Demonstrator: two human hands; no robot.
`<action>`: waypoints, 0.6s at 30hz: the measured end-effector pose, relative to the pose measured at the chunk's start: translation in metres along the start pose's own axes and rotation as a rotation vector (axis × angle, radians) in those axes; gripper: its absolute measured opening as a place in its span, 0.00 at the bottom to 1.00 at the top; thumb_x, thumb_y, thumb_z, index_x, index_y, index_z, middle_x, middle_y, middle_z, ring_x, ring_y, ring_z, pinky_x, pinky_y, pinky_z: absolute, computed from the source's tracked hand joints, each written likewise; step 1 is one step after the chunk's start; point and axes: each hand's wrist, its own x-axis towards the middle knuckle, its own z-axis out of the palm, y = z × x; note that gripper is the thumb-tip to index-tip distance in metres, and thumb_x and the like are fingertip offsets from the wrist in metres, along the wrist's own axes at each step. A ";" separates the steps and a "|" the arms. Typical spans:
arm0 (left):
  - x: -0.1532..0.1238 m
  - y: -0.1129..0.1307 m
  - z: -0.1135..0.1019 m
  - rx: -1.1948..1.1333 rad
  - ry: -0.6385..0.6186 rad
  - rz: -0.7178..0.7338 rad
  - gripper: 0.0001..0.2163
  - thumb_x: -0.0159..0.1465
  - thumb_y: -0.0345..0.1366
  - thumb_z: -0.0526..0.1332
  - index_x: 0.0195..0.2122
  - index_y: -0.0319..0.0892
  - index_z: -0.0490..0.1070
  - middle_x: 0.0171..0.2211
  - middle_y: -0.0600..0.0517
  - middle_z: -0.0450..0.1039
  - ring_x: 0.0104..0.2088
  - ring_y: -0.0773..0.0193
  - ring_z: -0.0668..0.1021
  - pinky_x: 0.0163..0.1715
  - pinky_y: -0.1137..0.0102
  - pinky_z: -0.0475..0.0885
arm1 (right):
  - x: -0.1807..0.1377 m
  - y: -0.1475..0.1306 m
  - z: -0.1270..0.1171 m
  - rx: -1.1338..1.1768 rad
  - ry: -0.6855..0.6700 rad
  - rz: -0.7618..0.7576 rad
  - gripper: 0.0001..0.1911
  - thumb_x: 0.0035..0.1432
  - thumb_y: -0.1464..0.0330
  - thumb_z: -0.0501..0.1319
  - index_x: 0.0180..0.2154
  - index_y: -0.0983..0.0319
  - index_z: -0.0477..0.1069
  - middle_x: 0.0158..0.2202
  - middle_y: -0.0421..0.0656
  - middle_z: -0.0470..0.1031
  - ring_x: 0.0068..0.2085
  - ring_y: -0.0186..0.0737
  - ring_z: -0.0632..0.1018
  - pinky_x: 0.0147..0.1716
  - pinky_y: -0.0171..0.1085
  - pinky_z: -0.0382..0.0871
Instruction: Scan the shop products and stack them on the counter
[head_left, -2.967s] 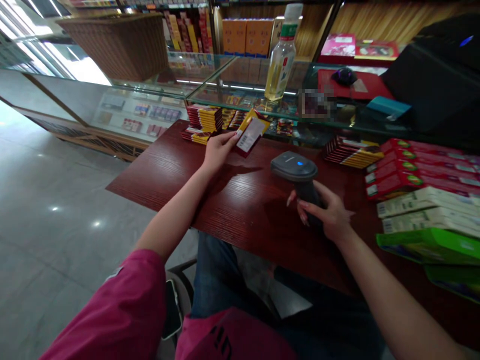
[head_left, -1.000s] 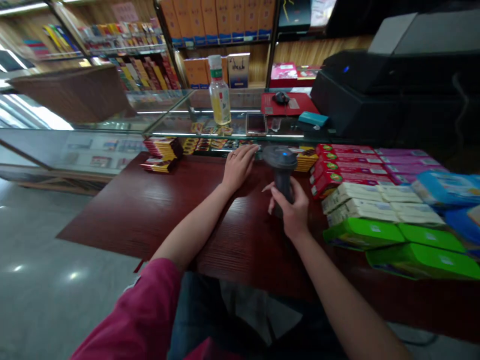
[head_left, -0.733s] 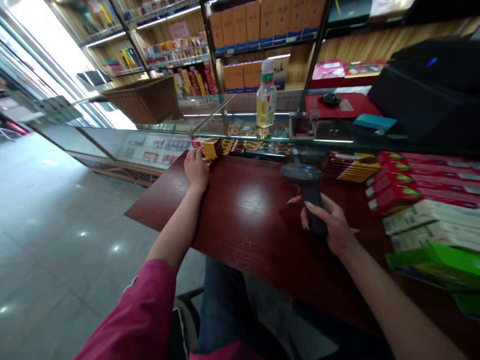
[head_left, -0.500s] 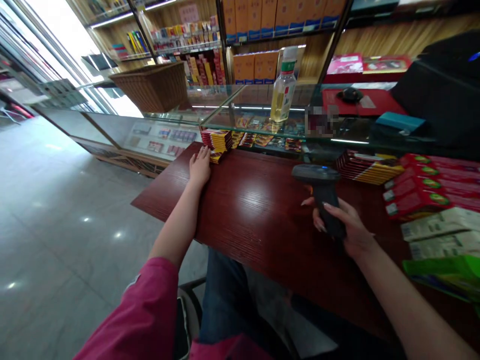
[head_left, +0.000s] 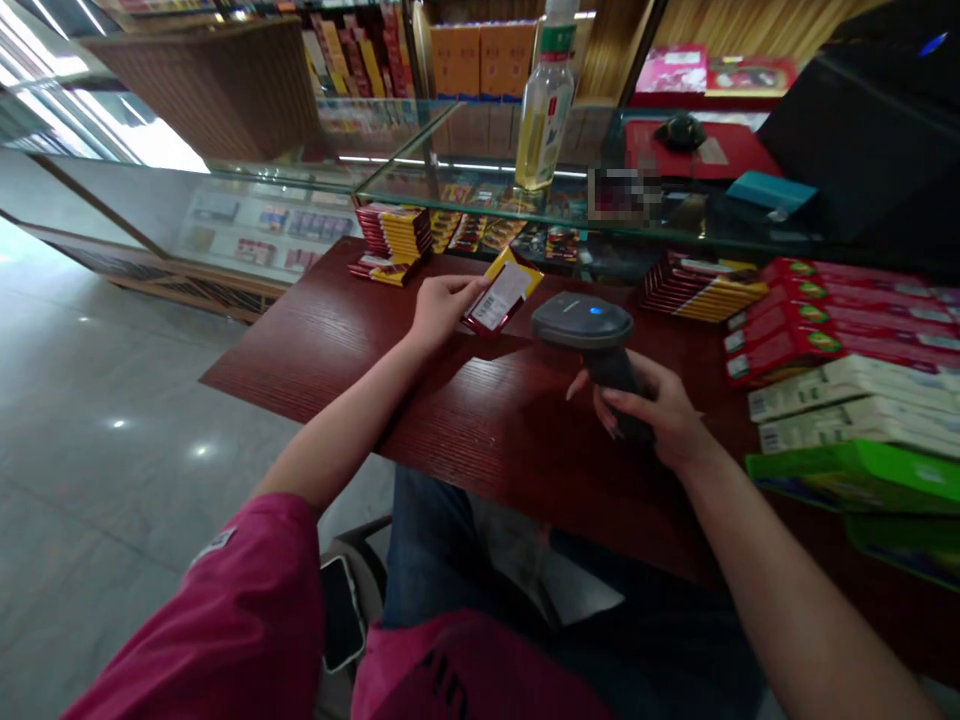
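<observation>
My left hand point(head_left: 442, 312) pinches a red and yellow chocolate bar packet point(head_left: 501, 296) by its edge, its white label with a barcode facing up. Just to the right of it is the head of a dark grey barcode scanner point(head_left: 589, 325), with a blue light on top. Its grip is wrapped by the fingers of my right hand point(head_left: 660, 410). Beyond my left hand, similar packets stand in a stack point(head_left: 394, 240) at the desk's far left. A second pile of such packets point(head_left: 697, 285) lies behind the scanner, to the right.
On the right of the brown desk point(head_left: 315, 340) are red boxes point(head_left: 847, 315), white boxes point(head_left: 847, 405) and green packs point(head_left: 862, 478). A glass display counter point(head_left: 457, 150) borders the far side, bearing a bottle point(head_left: 544, 120) and a wicker basket point(head_left: 217, 90).
My left hand has come from the left stack towards the middle, now with a packet in it. The scanner stays in my right hand, and the whole view has shifted.
</observation>
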 end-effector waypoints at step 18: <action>-0.010 0.007 0.016 0.073 -0.131 -0.065 0.15 0.69 0.47 0.71 0.37 0.40 0.89 0.28 0.51 0.85 0.31 0.62 0.82 0.28 0.72 0.67 | 0.003 0.017 -0.003 -0.211 0.026 -0.026 0.22 0.54 0.56 0.80 0.46 0.60 0.82 0.36 0.46 0.86 0.21 0.33 0.72 0.18 0.34 0.66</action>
